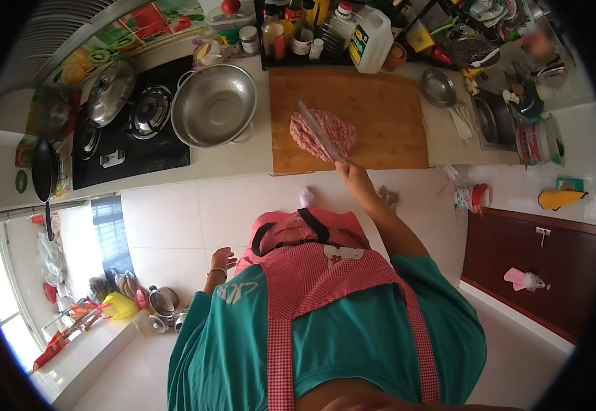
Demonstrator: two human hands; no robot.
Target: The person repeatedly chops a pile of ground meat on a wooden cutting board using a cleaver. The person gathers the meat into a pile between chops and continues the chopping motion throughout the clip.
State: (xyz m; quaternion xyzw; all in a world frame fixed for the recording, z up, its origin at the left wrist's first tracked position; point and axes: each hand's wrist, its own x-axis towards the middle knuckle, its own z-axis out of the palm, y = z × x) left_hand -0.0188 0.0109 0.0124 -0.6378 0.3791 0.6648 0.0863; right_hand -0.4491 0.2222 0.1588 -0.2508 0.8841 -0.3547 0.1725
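My right hand (348,171) grips the handle of a kitchen knife (318,131) at the front of the wooden cutting board (390,118). The blade lies across a flattened heap of minced meat (336,128), pointing away and to the left. Part of the meat is hidden under the blade. Down at my left side, beside the red checked apron (318,267), my left hand (223,259) hangs with its fingers apart and nothing in it.
Left of the board stands a steel colander (216,110), beside a black gas hob (169,154) with a glass pot lid (113,90). Bottles and a plastic jug (372,41) line the back. At right are a metal bowl (438,86), a white cloth (461,122) and the sink (498,123).
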